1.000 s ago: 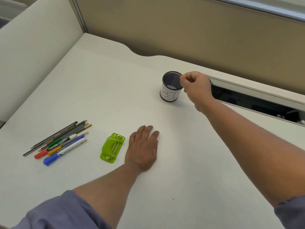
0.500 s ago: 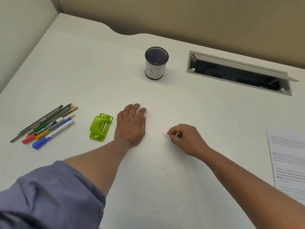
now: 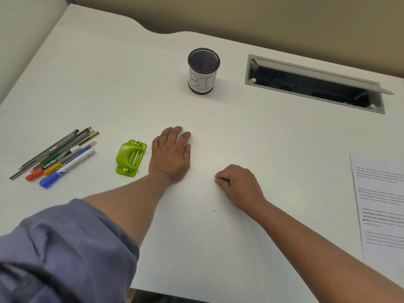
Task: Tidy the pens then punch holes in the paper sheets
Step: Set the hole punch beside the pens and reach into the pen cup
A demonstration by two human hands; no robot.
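Your left hand (image 3: 170,154) lay flat on the table (image 3: 109,88) with fingers straight, holding nothing, just beside the green hole punch (image 3: 130,158); your right hand (image 3: 238,184) rested near it, fingers curled with nothing in them. The pens (image 3: 57,158) lay bundled near the table's left edge, the pen cup (image 3: 203,71) stood upright toward the far edge, and the paper sheets (image 3: 381,206) lay at the right edge.

A white tabletop (image 3: 109,84) with a wavy back edge met beige partition walls (image 3: 284,18). A grey cable hatch (image 3: 314,84) stood open in it.
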